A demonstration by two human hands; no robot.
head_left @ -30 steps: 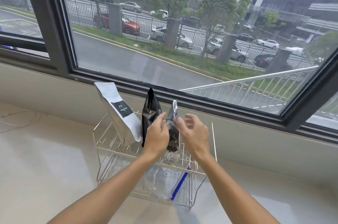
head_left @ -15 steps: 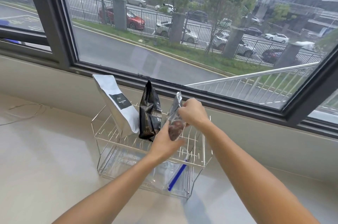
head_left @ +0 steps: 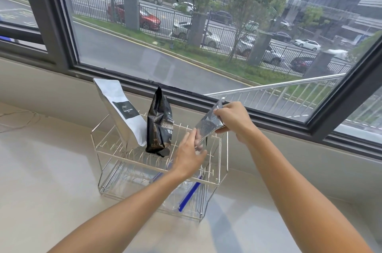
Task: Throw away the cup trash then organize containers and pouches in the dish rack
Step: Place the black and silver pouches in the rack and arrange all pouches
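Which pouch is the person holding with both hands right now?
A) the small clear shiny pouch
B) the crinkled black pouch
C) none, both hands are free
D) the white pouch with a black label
A: the small clear shiny pouch is pinched near its top by the right hand and at its lower end by the left hand, above the wire dish rack, where the other two pouches stand untouched.

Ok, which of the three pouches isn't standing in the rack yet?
The silvery see-through pouch, held tilted over the dish rack by the right hand and left hand. The white pouch and black pouch already stand in it.
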